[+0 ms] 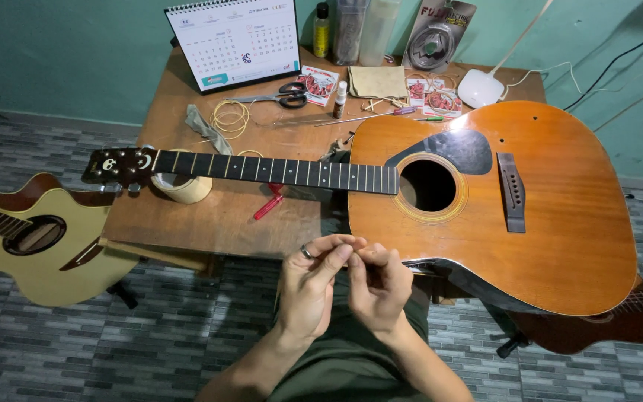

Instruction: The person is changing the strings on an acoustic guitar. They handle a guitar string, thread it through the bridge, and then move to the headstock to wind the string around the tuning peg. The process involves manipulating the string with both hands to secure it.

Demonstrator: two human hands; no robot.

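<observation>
An orange acoustic guitar [485, 201] lies across a wooden desk [210, 216] against a teal wall, over grey tiled floor. Just before it, the left hand [308, 286] and right hand [378, 286] meet, fingertips pinched together; what their grip holds cannot be told.

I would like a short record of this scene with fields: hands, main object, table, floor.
hands: left hand and right hand meet fingertip to fingertip, pinching something too small to tell
main object: orange acoustic guitar, no strings visible, lying across the wooden table
table: scissors, desk calendar, roll of tape
floor: yellow guitar
</observation>
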